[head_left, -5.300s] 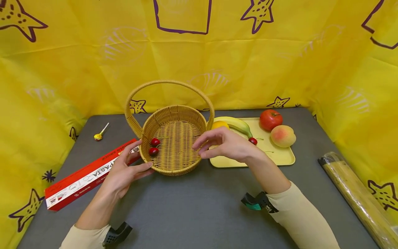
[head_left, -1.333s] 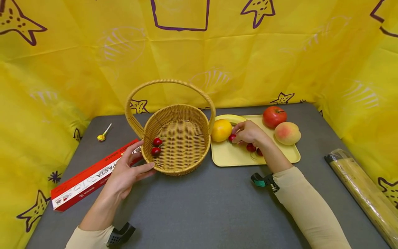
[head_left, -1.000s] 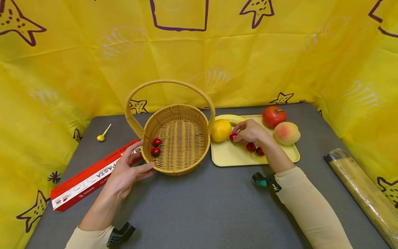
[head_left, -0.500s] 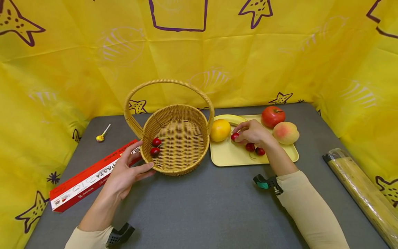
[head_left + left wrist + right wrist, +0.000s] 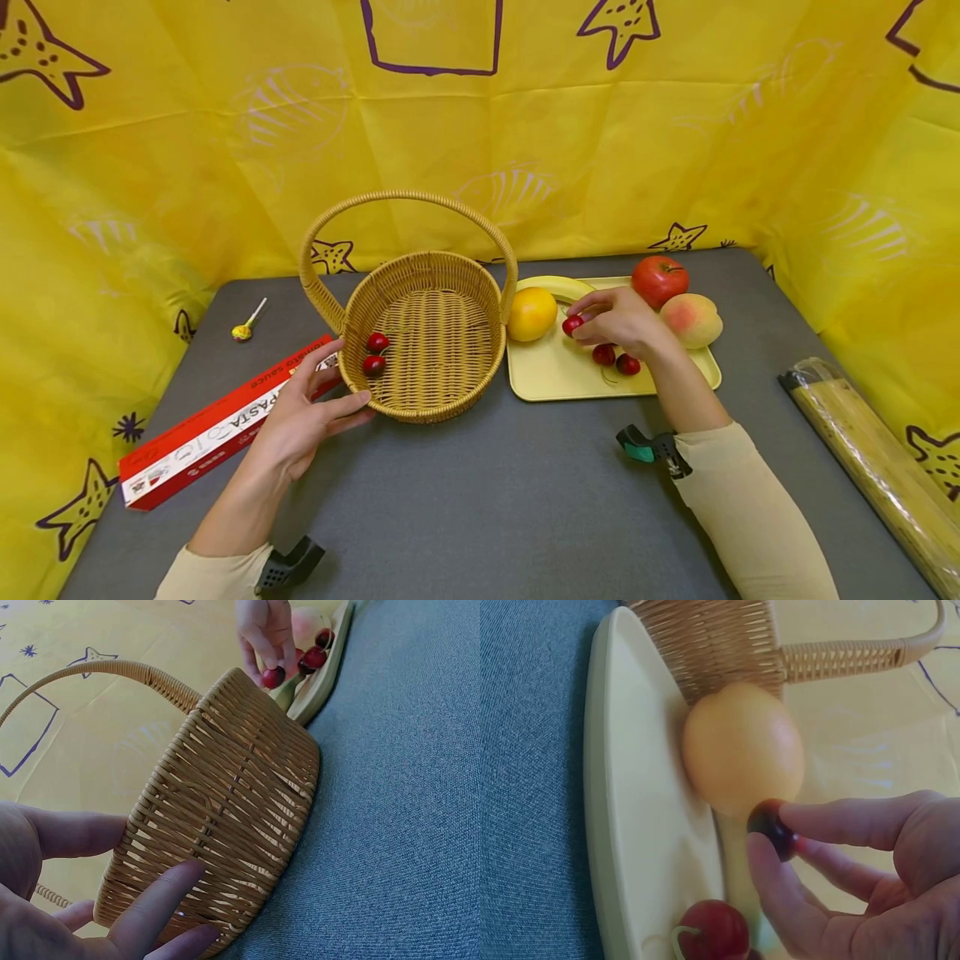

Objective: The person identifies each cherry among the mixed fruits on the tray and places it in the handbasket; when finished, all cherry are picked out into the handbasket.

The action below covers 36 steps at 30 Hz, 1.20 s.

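Observation:
A round wicker basket (image 5: 427, 350) with a tall arched handle stands at the middle. My left hand (image 5: 307, 408) holds its left side, thumb at the rim, other fingers spread along the outer wall in the left wrist view. Two red cherries (image 5: 376, 343) lie inside, near that hand. My right hand (image 5: 618, 321) is over the pale yellow tray (image 5: 547, 383), pinching a dark red cherry (image 5: 771, 827) between thumb and fingertips. Close below it are two more cherries (image 5: 603, 355) on the tray. An orange (image 5: 532, 314) sits just left of the pinched cherry.
Behind the orange lies a banana (image 5: 562, 287), partly hidden. A tomato (image 5: 660, 282) and a peach (image 5: 691, 321) sit at the tray's right. A red pasta box (image 5: 225, 425) lies left of the basket, a lollipop (image 5: 247, 323) behind it. A clear-wrapped package (image 5: 862, 467) lies far right.
My right hand has gone from beside the basket, fingers empty, to the tray and taken a cherry, recently shifting slightly right with it. My left hand has stayed at the basket.

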Tool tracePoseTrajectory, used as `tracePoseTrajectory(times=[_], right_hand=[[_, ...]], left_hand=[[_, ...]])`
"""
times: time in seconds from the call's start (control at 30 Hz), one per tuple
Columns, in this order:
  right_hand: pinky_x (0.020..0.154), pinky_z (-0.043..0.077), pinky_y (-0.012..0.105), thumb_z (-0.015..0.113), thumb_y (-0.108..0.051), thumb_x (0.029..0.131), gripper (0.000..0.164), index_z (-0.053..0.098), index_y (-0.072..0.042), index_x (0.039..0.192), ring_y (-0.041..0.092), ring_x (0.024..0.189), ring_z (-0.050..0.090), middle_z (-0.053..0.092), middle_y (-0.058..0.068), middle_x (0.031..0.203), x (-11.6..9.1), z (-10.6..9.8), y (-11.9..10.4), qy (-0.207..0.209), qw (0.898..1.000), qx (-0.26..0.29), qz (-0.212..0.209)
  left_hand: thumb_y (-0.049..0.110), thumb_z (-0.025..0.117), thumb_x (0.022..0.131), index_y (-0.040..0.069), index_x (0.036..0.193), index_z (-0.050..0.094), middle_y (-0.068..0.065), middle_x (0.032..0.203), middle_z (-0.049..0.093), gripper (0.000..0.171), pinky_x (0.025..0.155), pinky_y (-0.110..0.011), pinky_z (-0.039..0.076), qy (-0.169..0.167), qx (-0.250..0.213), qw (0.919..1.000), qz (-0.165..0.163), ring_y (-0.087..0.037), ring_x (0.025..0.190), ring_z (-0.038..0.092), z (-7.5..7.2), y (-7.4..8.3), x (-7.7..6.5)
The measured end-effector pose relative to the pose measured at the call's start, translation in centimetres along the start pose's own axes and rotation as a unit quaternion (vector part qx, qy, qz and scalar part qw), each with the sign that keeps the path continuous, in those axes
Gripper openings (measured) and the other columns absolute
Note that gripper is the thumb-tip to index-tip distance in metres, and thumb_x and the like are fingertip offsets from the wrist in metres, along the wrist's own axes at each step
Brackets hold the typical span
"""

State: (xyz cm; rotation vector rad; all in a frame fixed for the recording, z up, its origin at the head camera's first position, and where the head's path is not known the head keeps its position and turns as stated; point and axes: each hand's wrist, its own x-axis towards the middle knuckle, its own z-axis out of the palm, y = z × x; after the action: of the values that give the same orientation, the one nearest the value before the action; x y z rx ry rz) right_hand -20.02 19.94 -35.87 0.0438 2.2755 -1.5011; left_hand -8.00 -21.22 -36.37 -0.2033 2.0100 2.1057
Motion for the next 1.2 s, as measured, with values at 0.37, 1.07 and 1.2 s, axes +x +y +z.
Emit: tracePoseTrajectory(times=[0.37, 1.07, 1.2], right_hand=[[0.085, 0.056, 0.048, 0.077, -0.005, 0.076, 0.039, 0.064, -0.002, 0.114, 0.031, 0.088, 0.066, 0.060, 0.020, 0.111, -1.7, -0.3, -1.1, 0.008, 0.999, -0.023, -0.046], [0.068, 0.053, 0.034, 0.083, -0.017, 0.075, 0.036, 0.069, -0.013, 0.108, 0.024, 0.092, 0.062, 0.071, 0.008, 0.101, -5.6, 0.9, -4.4, 0.034, 0.991, -0.008, -0.126], [0.075, 0.051, 0.036, 0.083, -0.019, 0.075, 0.034, 0.069, -0.015, 0.106, 0.022, 0.093, 0.062, 0.071, 0.007, 0.099, -6.4, 1.2, -5.0, 0.032, 0.988, -0.011, -0.150]], left_hand=[[0.006, 0.074, 0.083, 0.021, 0.151, 0.023, -0.023, 0.143, 0.026, 0.086, 0.086, -0.051, 0.053, -0.001, 0.002, 1.0000, 0.002, -0.033, 0.107, 0.062, 0.0, 0.0, 0.0], [0.006, 0.075, 0.082, 0.022, 0.151, 0.024, -0.023, 0.144, 0.025, 0.087, 0.085, -0.050, 0.054, 0.000, 0.000, 1.0000, 0.001, -0.035, 0.108, 0.061, 0.0, 0.0, 0.0], [0.006, 0.075, 0.082, 0.022, 0.151, 0.024, -0.023, 0.143, 0.025, 0.087, 0.085, -0.050, 0.054, 0.000, -0.001, 1.0000, 0.001, -0.034, 0.107, 0.062, 0.0, 0.0, 0.0]])
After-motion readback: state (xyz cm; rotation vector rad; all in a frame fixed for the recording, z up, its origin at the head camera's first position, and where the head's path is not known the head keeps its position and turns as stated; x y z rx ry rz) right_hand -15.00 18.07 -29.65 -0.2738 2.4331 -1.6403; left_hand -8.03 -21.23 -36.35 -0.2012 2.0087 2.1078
